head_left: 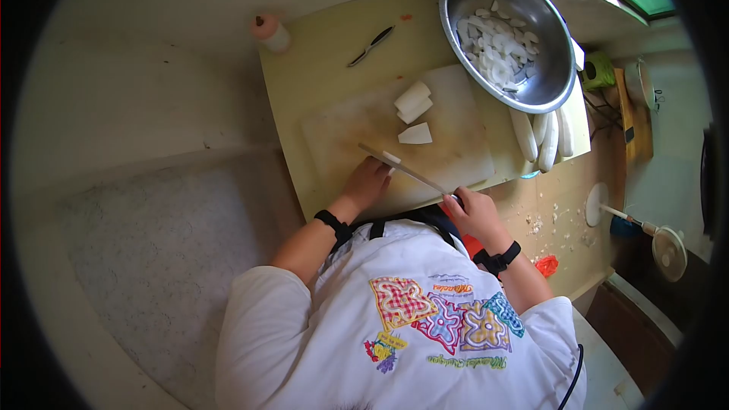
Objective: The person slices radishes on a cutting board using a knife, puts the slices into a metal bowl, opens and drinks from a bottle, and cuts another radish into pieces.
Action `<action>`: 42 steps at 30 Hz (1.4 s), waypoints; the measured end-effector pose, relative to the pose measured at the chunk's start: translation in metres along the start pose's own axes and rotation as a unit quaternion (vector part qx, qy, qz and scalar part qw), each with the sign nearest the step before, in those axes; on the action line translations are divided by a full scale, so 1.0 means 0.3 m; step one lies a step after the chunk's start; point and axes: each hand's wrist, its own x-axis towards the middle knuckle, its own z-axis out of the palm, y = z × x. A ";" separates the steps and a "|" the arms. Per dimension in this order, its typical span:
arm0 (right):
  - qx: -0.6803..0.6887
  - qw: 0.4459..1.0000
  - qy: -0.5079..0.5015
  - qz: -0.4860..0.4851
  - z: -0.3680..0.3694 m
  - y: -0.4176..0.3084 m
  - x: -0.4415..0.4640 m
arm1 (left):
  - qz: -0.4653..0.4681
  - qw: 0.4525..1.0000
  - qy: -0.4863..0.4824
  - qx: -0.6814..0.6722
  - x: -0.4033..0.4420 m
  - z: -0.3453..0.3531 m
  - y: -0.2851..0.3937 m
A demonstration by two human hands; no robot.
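Note:
My right hand (469, 211) grips the handle of a long knife (414, 174), whose blade slants up to the left over the cutting board (334, 137). My left hand (370, 180) is closed on a small white vegetable piece (392, 158), right beside the blade. Above the knife on the board lie a short white chunk (415, 134) and some longer cut pieces (414, 102). Several whole peeled white vegetables (548, 143) rest side by side right of the board. A large metal bowl (563, 68) at the upper right holds many white slices (497, 49).
A peeler or small knife (371, 46) lies on the table (319, 38) above the board. A pink-capped bottle (271, 33) stands at the table's upper left corner. At the right are a fan (669, 253), a red bag (546, 265) and scraps on the floor.

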 end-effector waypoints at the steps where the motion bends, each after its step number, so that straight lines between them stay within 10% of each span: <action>1: 0.003 1.000 -0.013 0.005 -0.007 0.003 0.008 | -0.005 1.000 -0.003 -0.007 -0.001 0.000 0.000; 42: -0.006 0.998 -0.063 -0.022 -0.040 0.010 0.093 | 0.060 0.997 -0.029 -0.039 0.031 -0.045 -0.052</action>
